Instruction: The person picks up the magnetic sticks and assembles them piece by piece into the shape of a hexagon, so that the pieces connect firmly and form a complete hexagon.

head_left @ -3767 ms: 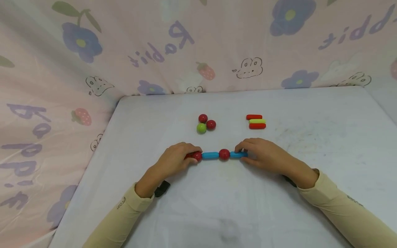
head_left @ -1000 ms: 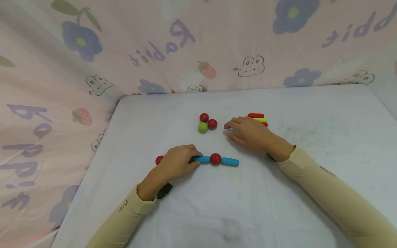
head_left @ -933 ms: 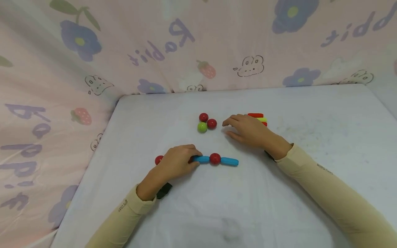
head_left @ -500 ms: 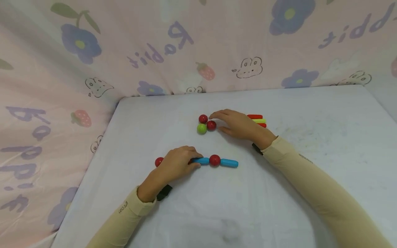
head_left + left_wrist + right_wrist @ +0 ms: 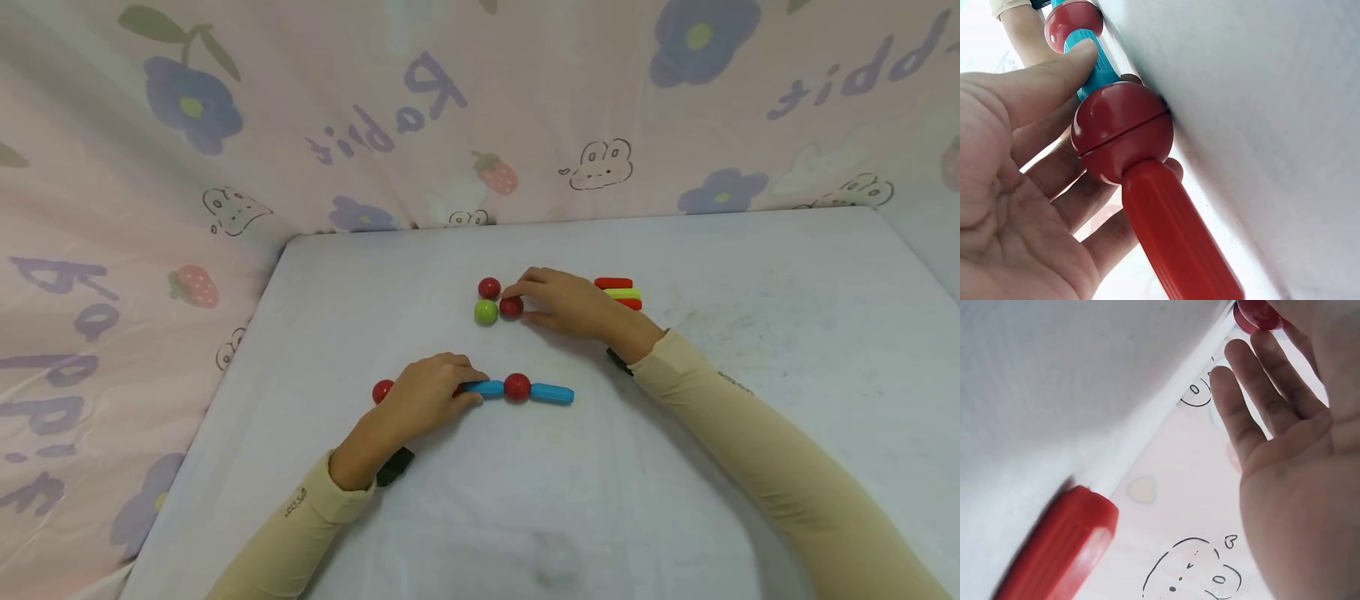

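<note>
My left hand (image 5: 431, 396) rests low on the table and pinches a blue stick (image 5: 1099, 65) of a rod-and-ball chain. The chain has a red ball (image 5: 1124, 132) beside the palm, a red stick (image 5: 1179, 234) beyond it, and another red ball (image 5: 382, 391) at its left end. To the right of the hand show one more red ball (image 5: 517, 387) and a second blue stick (image 5: 552, 393). My right hand (image 5: 573, 307) has its index finger and thumb about a loose red ball (image 5: 512, 307); the thumb's contact is partly hidden.
Next to that ball lie a green ball (image 5: 486, 312) and another loose red ball (image 5: 489, 288). Behind the right hand are a red stick (image 5: 613, 283), a yellow stick (image 5: 624, 293) and a second red stick (image 5: 632, 304). A printed curtain (image 5: 300, 100) borders the white table (image 5: 750, 375).
My right hand left the chain's right end, moved up and left past the sticks, and reached the loose red ball, which shifted slightly. My left hand slid the chain left and grips it further along.
</note>
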Demonstrator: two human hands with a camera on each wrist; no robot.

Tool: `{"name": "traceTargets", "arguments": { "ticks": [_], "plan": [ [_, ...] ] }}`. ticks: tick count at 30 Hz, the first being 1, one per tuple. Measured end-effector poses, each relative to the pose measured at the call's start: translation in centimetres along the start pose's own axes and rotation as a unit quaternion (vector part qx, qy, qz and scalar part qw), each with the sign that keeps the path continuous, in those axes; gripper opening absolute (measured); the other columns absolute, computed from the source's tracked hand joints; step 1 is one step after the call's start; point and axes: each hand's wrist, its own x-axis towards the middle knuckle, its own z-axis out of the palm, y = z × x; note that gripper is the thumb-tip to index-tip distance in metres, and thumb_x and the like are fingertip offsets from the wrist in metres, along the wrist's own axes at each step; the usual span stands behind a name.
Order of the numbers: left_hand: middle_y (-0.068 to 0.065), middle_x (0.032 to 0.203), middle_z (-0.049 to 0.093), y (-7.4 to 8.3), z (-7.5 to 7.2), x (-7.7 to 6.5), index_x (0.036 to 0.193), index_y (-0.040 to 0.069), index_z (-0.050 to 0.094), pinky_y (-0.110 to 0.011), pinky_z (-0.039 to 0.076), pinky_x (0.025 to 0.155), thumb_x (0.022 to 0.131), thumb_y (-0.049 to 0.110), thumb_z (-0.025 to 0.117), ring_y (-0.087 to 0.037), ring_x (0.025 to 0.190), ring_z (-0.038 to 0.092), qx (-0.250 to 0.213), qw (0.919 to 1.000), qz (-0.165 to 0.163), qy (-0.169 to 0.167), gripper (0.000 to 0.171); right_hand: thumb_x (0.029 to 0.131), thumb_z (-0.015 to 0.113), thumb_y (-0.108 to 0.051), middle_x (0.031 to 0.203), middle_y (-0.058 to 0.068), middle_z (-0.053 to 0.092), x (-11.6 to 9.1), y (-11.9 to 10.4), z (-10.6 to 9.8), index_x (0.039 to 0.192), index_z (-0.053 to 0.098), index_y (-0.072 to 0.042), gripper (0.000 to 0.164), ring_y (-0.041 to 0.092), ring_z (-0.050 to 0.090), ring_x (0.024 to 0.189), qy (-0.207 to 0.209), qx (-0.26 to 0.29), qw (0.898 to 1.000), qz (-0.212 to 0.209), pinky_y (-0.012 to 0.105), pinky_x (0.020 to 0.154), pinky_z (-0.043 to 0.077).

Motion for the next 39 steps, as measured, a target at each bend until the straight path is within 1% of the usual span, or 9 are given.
{"name": "traceTargets", "arguments": {
  "ticks": [6,9,12,17,22,24,30,34,39],
  "plan": [
    [0.002,0.098,0.072,0.0,0.0,-0.1,0.112,0.013,0.077,-0.03,0.056,0.078,0.088,0.022,0.076,-0.012,0.088,0.063,0.002,1.0,0.0,0.002,0.025,0.089,0.075,-0.023,0.133,0.0,0.065,0.1,-0.5,-0.1,0.132,0.061,-0.021,0.045,0.022,0.06,0.125,-0.012,0.031,0.999,0.026,0.044,0.105,0.05],
    [0.002,0.098,0.072,-0.1,-0.1,-0.2,0.112,0.013,0.077,-0.03,0.056,0.079,0.088,0.022,0.076,-0.013,0.088,0.063,0.001,1.0,-0.003,0.003,0.025,0.089,0.075,-0.023,0.131,0.001,0.066,0.2,-0.7,0.0,0.131,0.061,-0.02,0.044,0.022,0.061,0.122,-0.023,0.032,0.999,0.028,0.045,0.105,0.05],
    [0.002,0.098,0.072,-0.1,-0.1,-0.2,0.112,0.013,0.077,-0.03,0.055,0.078,0.088,0.023,0.077,-0.013,0.087,0.063,0.0,1.0,-0.007,0.002,0.025,0.089,0.076,-0.025,0.128,0.001,0.068,0.4,-0.8,0.3,0.131,0.062,-0.019,0.044,0.021,0.064,0.116,-0.024,0.022,0.999,0.023,0.043,0.103,0.051],
    [0.002,0.097,0.072,-0.1,0.0,-0.2,0.11,0.013,0.077,-0.028,0.055,0.076,0.088,0.022,0.077,-0.012,0.086,0.062,-0.004,1.0,-0.007,0.006,0.024,0.087,0.078,-0.03,0.123,0.002,0.069,0.3,-0.8,0.6,0.128,0.063,-0.018,0.045,0.021,0.066,0.107,-0.01,0.001,1.0,0.02,0.04,0.098,0.054],
    [0.002,0.098,0.072,-0.3,0.2,-0.1,0.111,0.012,0.076,-0.03,0.056,0.079,0.088,0.023,0.076,-0.013,0.088,0.063,-0.009,0.9998,-0.016,0.009,0.025,0.087,0.078,-0.032,0.115,0.001,0.07,0.2,-1.0,0.3,0.127,0.063,-0.018,0.045,0.019,0.065,0.097,-0.006,-0.012,1.0,0.02,0.038,0.092,0.056],
    [0.001,0.098,0.073,-0.3,0.2,-0.1,0.112,0.012,0.076,-0.031,0.056,0.081,0.088,0.023,0.076,-0.014,0.09,0.064,-0.009,0.9997,-0.021,0.011,0.026,0.087,0.078,-0.034,0.114,0.001,0.07,0.2,-0.9,0.3,0.128,0.063,-0.019,0.046,0.019,0.065,0.097,-0.011,-0.017,1.0,0.021,0.038,0.092,0.056],
    [0.001,0.099,0.073,-0.5,0.1,-0.1,0.112,0.011,0.076,-0.032,0.056,0.082,0.088,0.024,0.076,-0.015,0.092,0.063,-0.003,0.9993,-0.034,0.014,0.027,0.089,0.075,-0.035,0.117,0.001,0.07,0.0,-0.6,0.3,0.128,0.063,-0.019,0.045,0.02,0.066,0.103,-0.016,-0.039,0.999,-0.008,0.04,0.095,0.055],
    [0.002,0.098,0.073,-0.5,0.1,0.0,0.112,0.012,0.076,-0.032,0.056,0.082,0.088,0.023,0.076,-0.015,0.092,0.064,-0.007,0.9996,-0.025,0.014,0.026,0.089,0.075,-0.036,0.118,0.001,0.07,-0.7,-0.6,0.2,0.128,0.063,-0.018,0.045,0.021,0.067,0.106,-0.017,-0.059,0.998,-0.014,0.042,0.098,0.053],
    [0.002,0.099,0.073,-0.5,0.1,0.1,0.112,0.012,0.076,-0.032,0.056,0.084,0.088,0.023,0.076,-0.015,0.094,0.065,-0.007,0.9996,-0.021,0.016,0.027,0.089,0.075,-0.035,0.117,0.001,0.07,-1.6,-0.6,0.0,0.127,0.063,-0.017,0.044,0.022,0.067,0.104,-0.011,-0.078,0.997,-0.024,0.043,0.098,0.053]
  ]
}}
